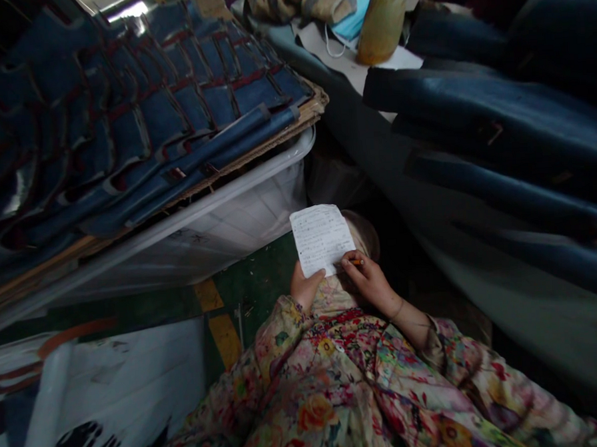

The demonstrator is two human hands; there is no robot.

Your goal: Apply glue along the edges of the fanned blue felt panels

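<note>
A small white paper slip [320, 238] covered in handwriting is held up over my lap. My left hand [306, 287] pinches its lower left corner, thumb on top. My right hand [371, 281] rests at the slip's lower right edge, fingers closed on a short orange pencil [355, 262] whose tip touches the paper. Both arms wear floral sleeves [337, 381].
A stack of blue denim pieces [137, 112] on cardboard rests over a white plastic bin [238, 213] at left. Dark folded denim [498, 126] lies on the table at right. A yellowish bottle [382, 20] stands at the top. Green floor with a yellow line [218, 321] is below.
</note>
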